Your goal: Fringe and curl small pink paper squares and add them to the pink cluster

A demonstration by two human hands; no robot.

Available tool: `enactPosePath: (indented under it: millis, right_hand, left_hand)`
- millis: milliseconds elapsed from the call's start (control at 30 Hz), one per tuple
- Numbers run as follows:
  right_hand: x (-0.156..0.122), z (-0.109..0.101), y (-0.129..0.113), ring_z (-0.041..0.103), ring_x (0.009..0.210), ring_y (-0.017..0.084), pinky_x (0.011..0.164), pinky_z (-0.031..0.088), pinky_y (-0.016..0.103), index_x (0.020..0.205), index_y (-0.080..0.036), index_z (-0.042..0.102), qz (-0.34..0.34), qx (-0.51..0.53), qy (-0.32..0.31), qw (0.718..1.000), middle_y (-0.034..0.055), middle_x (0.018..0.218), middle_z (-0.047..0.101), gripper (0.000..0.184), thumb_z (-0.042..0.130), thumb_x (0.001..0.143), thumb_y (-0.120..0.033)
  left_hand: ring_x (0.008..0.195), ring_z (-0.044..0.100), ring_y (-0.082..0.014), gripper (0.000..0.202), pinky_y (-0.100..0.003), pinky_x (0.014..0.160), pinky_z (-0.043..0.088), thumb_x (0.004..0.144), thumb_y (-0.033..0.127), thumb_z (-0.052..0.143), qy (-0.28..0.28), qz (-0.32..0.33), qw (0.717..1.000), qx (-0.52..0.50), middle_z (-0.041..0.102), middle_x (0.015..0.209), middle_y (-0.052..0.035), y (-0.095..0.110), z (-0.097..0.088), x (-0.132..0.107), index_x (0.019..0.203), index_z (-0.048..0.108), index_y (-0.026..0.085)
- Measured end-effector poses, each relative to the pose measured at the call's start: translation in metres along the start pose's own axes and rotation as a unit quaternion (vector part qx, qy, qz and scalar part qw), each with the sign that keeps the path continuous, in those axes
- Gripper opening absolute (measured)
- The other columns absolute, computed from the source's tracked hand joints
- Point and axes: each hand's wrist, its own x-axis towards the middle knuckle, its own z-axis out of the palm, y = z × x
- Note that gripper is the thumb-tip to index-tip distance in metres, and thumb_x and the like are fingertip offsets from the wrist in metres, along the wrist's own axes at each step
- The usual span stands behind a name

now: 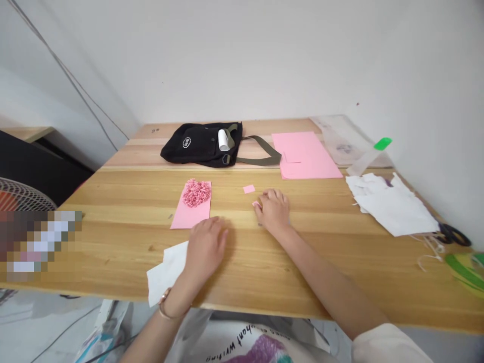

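My left hand (207,246) rests palm down on the wooden table (113,252), fingers together and lying flat, touching the edge of a white paper sheet (166,272). My right hand (273,209) lies on the table with its fingers curled over a small pink paper piece (256,204) at its fingertips. Another small pink scrap (248,189) lies just beyond it. A pink paper strip (189,214) carries a heap of tiny pink rolled bits (196,192), just left of my hands.
A black bag (200,143) with a white roll (223,139) lies at the back. Pink sheets (306,154) sit back right, white paper scraps (389,204) and black scissors (454,234) at right. A fan (22,196) stands left of the table.
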Motion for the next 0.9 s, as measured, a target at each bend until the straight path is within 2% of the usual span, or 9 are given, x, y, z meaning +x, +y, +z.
enactPosePath:
  millis: [133,233,300,433,533,667,900]
  right_hand:
    - [0.003,-0.004,0.002,0.048,0.1,0.025,0.084,0.033,0.038,0.088,-0.017,0.067,0.012,0.006,-0.011,1.0,0.0111,0.102,0.061,0.022,0.05,0.082,-0.03]
    - [0.005,-0.015,0.008,0.051,0.095,0.025,0.081,0.035,0.036,0.097,-0.016,0.065,0.047,0.007,-0.004,0.999,0.0116,0.1,0.061,0.025,0.051,0.081,-0.029]
    - [0.005,-0.024,0.013,0.054,0.09,0.025,0.075,0.038,0.034,0.103,-0.015,0.061,0.078,0.004,-0.016,0.997,0.0113,0.096,0.062,0.028,0.049,0.081,-0.027]
    - [-0.002,-0.039,0.017,0.056,0.09,0.026,0.07,0.04,0.033,0.102,-0.014,0.059,0.138,-0.017,-0.054,0.989,0.0136,0.096,0.061,0.029,0.052,0.079,-0.031]
    - [-0.007,-0.043,0.017,0.057,0.093,0.028,0.071,0.04,0.034,0.102,-0.013,0.058,0.164,-0.033,-0.092,0.982,0.0162,0.099,0.061,0.03,0.054,0.079,-0.033]
    - [-0.008,-0.043,0.019,0.06,0.088,0.027,0.068,0.041,0.033,0.098,-0.014,0.059,0.168,-0.039,-0.159,0.972,0.0154,0.097,0.062,0.023,0.051,0.079,-0.025]
    - [-0.009,-0.04,0.028,0.06,0.086,0.025,0.067,0.042,0.032,0.094,-0.016,0.062,0.17,-0.02,-0.166,0.971,0.0134,0.095,0.063,0.023,0.053,0.073,-0.021]
  left_hand:
    - [0.104,0.055,-0.0232,0.027,-0.039,0.091,0.042,0.085,0.024,0.044,-0.051,0.068,0.993,-0.084,0.062,0.111,-0.0097,0.022,0.003,0.003,0.106,0.061,0.018]
    - [0.094,0.056,-0.0227,0.025,-0.038,0.083,0.044,0.083,0.019,0.044,-0.079,0.071,0.99,-0.093,0.062,0.098,-0.0094,0.029,0.006,0.029,0.101,0.063,0.018]
    - [0.091,0.055,-0.0232,0.026,-0.038,0.081,0.044,0.083,0.015,0.043,-0.079,0.065,0.992,-0.07,0.061,0.091,-0.0099,0.03,0.009,0.049,0.096,0.064,0.017]
    - [0.094,0.052,-0.025,0.026,-0.039,0.081,0.042,0.085,0.019,0.041,-0.067,0.102,0.992,-0.038,0.06,0.094,-0.0117,0.035,0.02,0.071,0.096,0.064,0.015]
    - [0.098,0.051,-0.0242,0.028,-0.039,0.083,0.042,0.087,0.025,0.042,-0.051,0.143,0.988,-0.039,0.059,0.103,-0.0111,0.04,0.03,0.069,0.107,0.059,0.016]
    - [0.107,0.046,-0.0265,0.036,-0.04,0.088,0.04,0.085,0.033,0.046,-0.037,0.171,0.984,-0.017,0.054,0.116,-0.0128,0.042,0.041,0.06,0.116,0.052,0.016]
    - [0.114,0.043,-0.027,0.041,-0.04,0.093,0.035,0.087,0.032,0.041,-0.033,0.171,0.985,-0.002,0.052,0.122,-0.0136,0.04,0.049,0.058,0.124,0.045,0.013]
